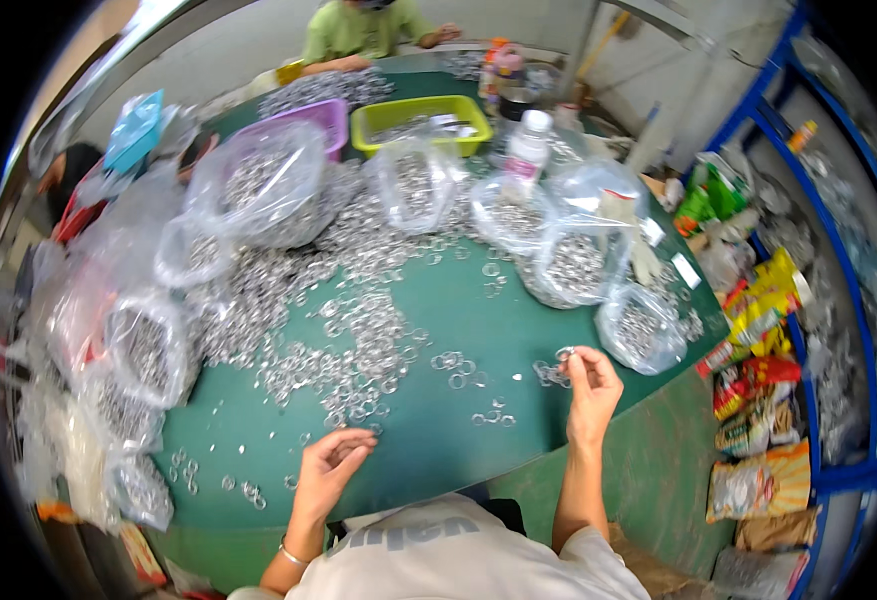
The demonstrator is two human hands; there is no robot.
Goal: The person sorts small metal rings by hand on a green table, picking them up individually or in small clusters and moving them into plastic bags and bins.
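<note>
Between the thumb and fingertips of my right hand (pixel 595 392) is a small silvery metal ring (pixel 564 353), held just above the table at the right. Under it lies a small cluster of similar rings (pixel 548 375). My left hand (pixel 330 472) is over the table's near side, its fingers stretched forward and the thumb slightly apart. A loose ring lies by its fingertips, and I see nothing held there. Just beyond that hand spreads a loose pile of metal rings (pixel 363 345). Small groups of rings (pixel 458 368) lie on the green table (pixel 438 440) between my hands.
Clear plastic bags of rings (pixel 640 328) stand at the right, with more bags (pixel 146 345) along the left. A purple basin (pixel 333 120), a green basin (pixel 421 118) and a white bottle (pixel 528 145) stand farther back. Across the table sits another person (pixel 368 35). A blue shelf (pixel 773 110) is at right.
</note>
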